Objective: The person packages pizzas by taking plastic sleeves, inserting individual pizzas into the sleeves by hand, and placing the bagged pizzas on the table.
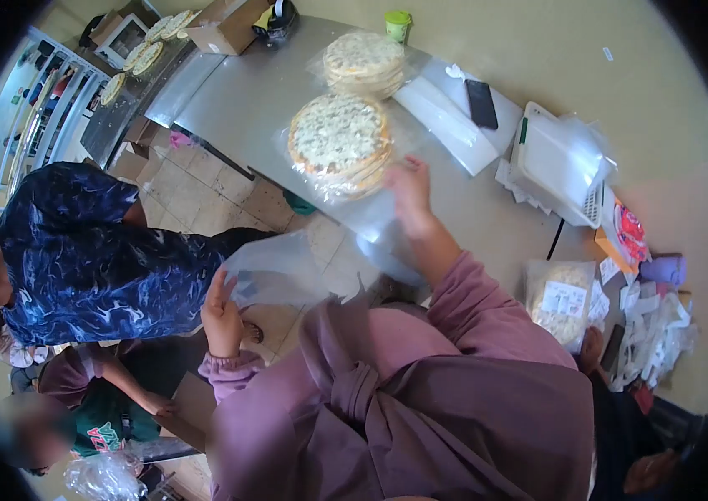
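My left hand is closed on the edge of a clear plastic bag, which hangs out to the right of it above the floor. At the table edge, my right hand has its fingers curled beside the nearer stack of pizzas. Whether it pinches clear plastic there is hard to make out. The top pizza of that stack is pale, covered in white shredded cheese, with clear wrapping around the stack. Behind it stands a second stack of cheese-topped pizzas, also on clear plastic.
The steel table carries a phone, a white flat sheet, a green cup and a white basket. A bag of shredded cheese lies right. Two people are close on my left. More pizzas lie far left.
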